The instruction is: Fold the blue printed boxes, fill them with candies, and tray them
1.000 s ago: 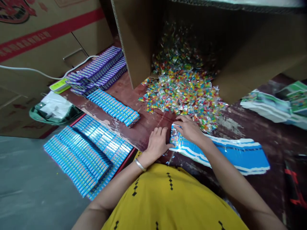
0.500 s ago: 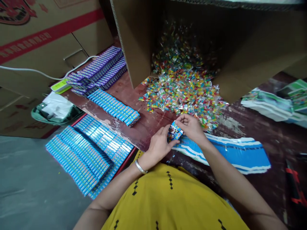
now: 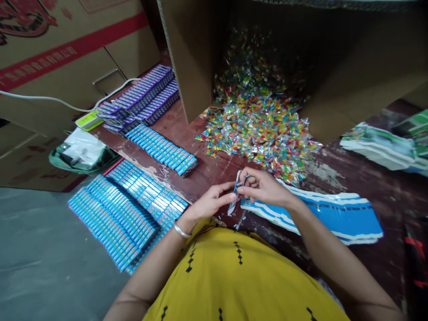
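Dark red, scuffed tabletop (image 3: 214, 171) under a big open cardboard box (image 3: 190, 62), with candy packets (image 3: 264, 129) spilling out of it toward the hands. On my head feed, the left hand (image 3: 214, 198) was nearly closed, thumb and fingers pinching a small blue printed card piece (image 3: 231, 207) from its left side. The right hand (image 3: 264, 187) had its fingers curled in, thumb and forefinger grasping the same piece near its upper part. I saw the piece tilted, nearly edge-on, between both sets of fingertips; I couldn't tell how far it was folded. It sat just left of the fanned strip of flat blue cards (image 3: 341, 216), which ran off under the right forearm. Well left of the grip, I had a row of blue boxes (image 3: 163, 149) on the tabletop, with purple boxes (image 3: 143, 96) behind it.
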The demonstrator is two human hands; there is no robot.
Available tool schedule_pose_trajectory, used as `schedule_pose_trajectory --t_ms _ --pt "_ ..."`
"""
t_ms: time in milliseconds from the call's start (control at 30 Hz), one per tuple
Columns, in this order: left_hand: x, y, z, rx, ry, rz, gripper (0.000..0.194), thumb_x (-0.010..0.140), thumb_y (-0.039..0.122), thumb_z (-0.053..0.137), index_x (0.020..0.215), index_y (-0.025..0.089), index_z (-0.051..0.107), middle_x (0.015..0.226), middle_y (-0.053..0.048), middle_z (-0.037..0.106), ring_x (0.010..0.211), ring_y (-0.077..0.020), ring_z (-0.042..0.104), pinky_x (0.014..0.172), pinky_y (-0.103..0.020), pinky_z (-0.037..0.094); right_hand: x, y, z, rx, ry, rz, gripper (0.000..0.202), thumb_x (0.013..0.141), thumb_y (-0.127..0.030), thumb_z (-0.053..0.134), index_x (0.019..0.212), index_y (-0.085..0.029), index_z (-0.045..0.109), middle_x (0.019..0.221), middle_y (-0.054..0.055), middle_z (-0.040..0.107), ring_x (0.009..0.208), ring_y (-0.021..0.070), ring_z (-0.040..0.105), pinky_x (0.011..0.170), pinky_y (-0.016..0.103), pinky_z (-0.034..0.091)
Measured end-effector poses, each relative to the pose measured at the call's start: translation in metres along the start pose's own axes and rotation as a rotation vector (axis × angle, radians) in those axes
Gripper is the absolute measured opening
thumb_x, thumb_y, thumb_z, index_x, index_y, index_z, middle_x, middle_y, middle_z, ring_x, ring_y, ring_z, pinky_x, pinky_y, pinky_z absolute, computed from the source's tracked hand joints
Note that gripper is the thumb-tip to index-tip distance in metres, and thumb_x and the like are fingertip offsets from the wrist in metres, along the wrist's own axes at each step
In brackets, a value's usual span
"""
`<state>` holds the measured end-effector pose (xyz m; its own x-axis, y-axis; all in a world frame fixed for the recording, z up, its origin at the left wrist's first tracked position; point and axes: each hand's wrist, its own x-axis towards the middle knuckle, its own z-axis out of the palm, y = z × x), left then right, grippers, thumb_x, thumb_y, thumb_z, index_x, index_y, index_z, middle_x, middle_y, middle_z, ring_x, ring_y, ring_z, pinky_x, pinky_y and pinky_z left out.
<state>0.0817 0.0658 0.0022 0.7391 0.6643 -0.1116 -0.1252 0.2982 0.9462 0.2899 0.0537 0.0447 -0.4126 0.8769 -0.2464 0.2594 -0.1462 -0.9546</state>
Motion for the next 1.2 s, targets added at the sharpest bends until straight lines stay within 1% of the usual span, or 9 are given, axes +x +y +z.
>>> schedule_pose_trajectory --t_ms 67,233,367,433,500,633,933,1067,1200 --pt "-0.001 -0.004 0.002 -0.010 0.021 -0.016 0.040 0.086 0.037 0.064 0.120 0.016 0.066 0.109 -0.007 0.070 0.095 -0.0197 0.063 0.084 -0.027 0.046 0.002 -0.003 -0.003 0.032 -0.038 0.055 0.027 0.081 -0.043 0.069 0.081 -0.021 0.052 0.060 -0.003 0.062 0.049 0.0130 0.059 0.044 0.023 0.045" --pt "0.004 -0.017 0.008 -0.183 0.352 0.033 0.034 0.083 0.037 0.068 0.109 0.016 0.069 0.097 -0.005 0.071 0.081 -0.0156 0.063 0.077 -0.027 0.049 0.007 0.009 0.007 0.080 0.399 -0.056 0.033 0.075 -0.042 0.074 0.095 -0.022 0.057 0.072 -0.002 0.064 0.059 0.0126 0.059 0.051 0.023 0.044" --pt "0.009 -0.022 0.018 -0.204 0.562 0.134 0.026 0.079 0.032 0.073 0.097 0.014 0.069 0.092 -0.004 0.070 0.078 -0.0137 0.063 0.076 -0.026 0.051 0.009 0.025 0.029 -0.020 0.510 -0.101 0.028 0.081 -0.043 0.069 0.070 -0.020 0.056 0.063 -0.004 0.052 0.059 0.0113 0.048 0.054 0.024 0.038" --pt "0.009 -0.018 0.023 -0.155 0.645 0.198 0.031 0.077 0.030 0.075 0.102 0.016 0.065 0.088 -0.002 0.069 0.077 -0.0132 0.063 0.074 -0.025 0.052 0.011 0.029 0.040 -0.029 0.615 -0.119 0.028 0.084 -0.042 0.064 0.069 -0.020 0.057 0.059 -0.005 0.047 0.056 0.0111 0.045 0.053 0.025 0.037" --pt "0.007 -0.013 0.027 -0.054 0.708 0.249 0.047 0.076 0.029 0.076 0.118 0.021 0.057 0.092 -0.002 0.068 0.080 -0.0140 0.064 0.073 -0.025 0.053 0.013 0.028 0.047 0.023 0.694 -0.151 0.019 0.084 -0.041 0.065 0.087 -0.022 0.064 0.064 -0.004 0.052 0.059 0.0128 0.049 0.057 0.026 0.041" --pt "0.002 -0.004 0.026 0.142 0.643 0.231 0.058 0.081 0.031 0.070 0.134 0.024 0.048 0.114 -0.007 0.064 0.090 -0.0161 0.064 0.077 -0.027 0.054 0.017 0.026 0.053 0.075 0.731 -0.219 0.038 0.085 -0.039 0.063 0.121 -0.026 0.059 0.087 0.002 0.065 0.076 0.0179 0.060 0.073 0.031 0.050" --pt "-0.002 -0.004 0.010 0.048 0.371 0.110 0.038 0.080 0.030 0.071 0.114 0.018 0.058 0.104 -0.006 0.066 0.085 -0.0161 0.064 0.078 -0.028 0.053 0.018 0.034 0.043 -0.086 0.670 -0.243 0.015 0.087 -0.037 0.061 0.081 -0.023 0.061 0.086 0.002 0.062 0.078 0.0178 0.059 0.070 0.030 0.047" --pt "0.000 -0.006 0.012 -0.016 0.424 0.126 0.037 0.079 0.026 0.072 0.111 0.019 0.057 0.106 -0.006 0.065 0.084 -0.0139 0.064 0.077 -0.026 0.052 0.022 0.028 0.038 -0.013 0.645 -0.262 0.016 0.083 -0.035 0.065 0.078 -0.022 0.058 0.106 0.007 0.063 0.099 0.0217 0.061 0.076 0.031 0.050" --pt "0.003 -0.009 0.014 -0.142 0.514 0.170 0.043 0.073 0.021 0.077 0.107 0.022 0.050 0.101 -0.001 0.062 0.073 -0.0085 0.063 0.069 -0.021 0.051 0.028 0.024 0.037 0.193 0.597 -0.263 0.024 0.078 -0.037 0.072 0.084 -0.024 0.052 0.089 0.002 0.065 0.086 0.0185 0.063 0.077 0.032 0.051"
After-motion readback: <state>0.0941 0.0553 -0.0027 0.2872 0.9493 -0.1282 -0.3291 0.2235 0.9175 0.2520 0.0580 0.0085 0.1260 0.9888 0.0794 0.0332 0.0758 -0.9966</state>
